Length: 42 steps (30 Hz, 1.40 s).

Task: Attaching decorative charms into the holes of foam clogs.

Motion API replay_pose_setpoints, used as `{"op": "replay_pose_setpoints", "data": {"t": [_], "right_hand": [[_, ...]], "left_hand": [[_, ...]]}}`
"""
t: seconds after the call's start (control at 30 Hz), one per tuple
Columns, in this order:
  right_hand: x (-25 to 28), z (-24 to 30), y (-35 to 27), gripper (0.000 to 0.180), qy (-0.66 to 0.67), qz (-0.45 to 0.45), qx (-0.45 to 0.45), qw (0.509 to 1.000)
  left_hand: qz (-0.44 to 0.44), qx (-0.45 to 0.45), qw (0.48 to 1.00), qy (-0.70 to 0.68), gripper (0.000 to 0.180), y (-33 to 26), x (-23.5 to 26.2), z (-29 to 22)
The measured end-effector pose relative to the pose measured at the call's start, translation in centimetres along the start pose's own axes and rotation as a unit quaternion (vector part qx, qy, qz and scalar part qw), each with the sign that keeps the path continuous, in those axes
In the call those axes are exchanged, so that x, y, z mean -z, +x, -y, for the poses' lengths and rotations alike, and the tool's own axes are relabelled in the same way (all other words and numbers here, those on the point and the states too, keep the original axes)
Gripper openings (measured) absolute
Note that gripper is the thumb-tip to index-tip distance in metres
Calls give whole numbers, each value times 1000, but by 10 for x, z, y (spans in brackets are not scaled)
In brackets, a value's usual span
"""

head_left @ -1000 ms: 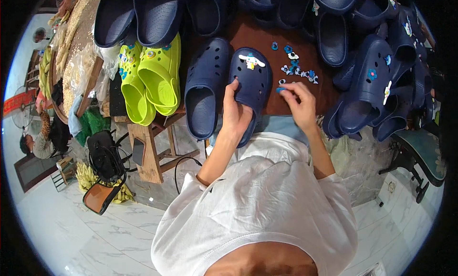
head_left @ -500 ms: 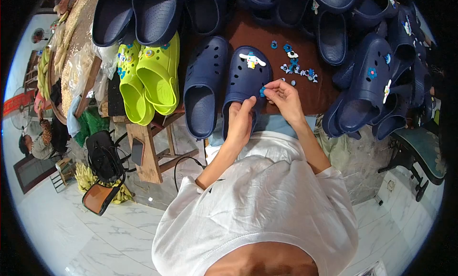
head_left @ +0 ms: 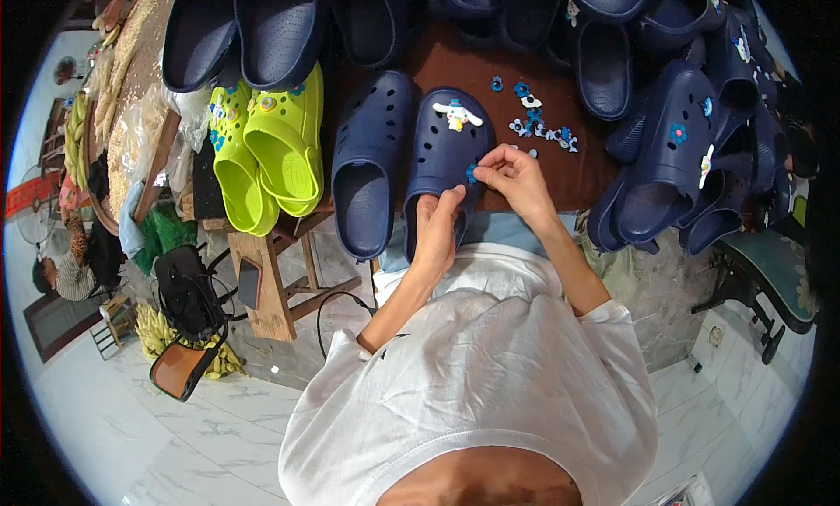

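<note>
Our left grip (head_left: 436,230) is clasped on the heel end of a navy clog (head_left: 451,160), with the thumb and fingers at the rim of its foot opening. The clog lies toe away from us, its holed upper just beyond this grip. Our right grip (head_left: 518,184) pinches a blue flower charm (head_left: 472,174) between thumb and fingertips, right at the clog's right side; whether the charm is already seated in a hole we cannot tell. Ahead of both grips, on the clog's toe, sits a white long-eared charm (head_left: 458,115).

Beyond the right grip, small blue and white charms (head_left: 535,115) are scattered over the brown worktop (head_left: 584,181), a few of them close to its knuckles. Just left of the left grip we have a second navy clog (head_left: 376,112), its upper plain, side by side with the first. Farther left stands a pair of lime-green clogs (head_left: 295,130) with colourful charms on their uppers. Well to the right of the right grip, a charm-decked navy clog (head_left: 669,152) rests among others, and more dark clogs (head_left: 367,25) line the far side, beyond both grips.
</note>
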State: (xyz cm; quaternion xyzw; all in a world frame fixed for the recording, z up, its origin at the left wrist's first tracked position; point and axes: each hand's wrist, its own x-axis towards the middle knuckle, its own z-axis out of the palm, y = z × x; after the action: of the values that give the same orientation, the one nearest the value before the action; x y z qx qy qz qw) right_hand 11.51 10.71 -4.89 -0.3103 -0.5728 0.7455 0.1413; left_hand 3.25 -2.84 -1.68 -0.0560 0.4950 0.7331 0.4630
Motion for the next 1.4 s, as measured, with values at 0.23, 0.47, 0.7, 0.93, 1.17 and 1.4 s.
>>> {"op": "replay_pose_setpoints", "data": {"t": [0.23, 0.47, 0.7, 0.93, 1.17, 1.4], "right_hand": [[-47, -4, -36, 15, -240, -197, 215, 926], [-33, -4, -51, 38, -292, -124, 182, 931], [36, -6, -28, 48, -492, -343, 207, 773], [55, -13, -18, 44, -531, -308, 154, 775], [60, -2, -11, 35, -461, -262, 171, 830], [71, -7, -18, 32, -400, -288, 134, 860]], "left_hand": [[3, 7, 1000, -16, 13, 1, 2, -2], [18, 7, 999, -51, 8, 4, 0, -3], [-17, -5, 997, -73, 8, 3, 6, -3], [-30, -11, 997, -74, 24, 6, -1, -2], [-22, -4, 997, -78, 24, 7, 4, -1], [-25, -15, 995, -90, 26, 5, 0, -3]]}}
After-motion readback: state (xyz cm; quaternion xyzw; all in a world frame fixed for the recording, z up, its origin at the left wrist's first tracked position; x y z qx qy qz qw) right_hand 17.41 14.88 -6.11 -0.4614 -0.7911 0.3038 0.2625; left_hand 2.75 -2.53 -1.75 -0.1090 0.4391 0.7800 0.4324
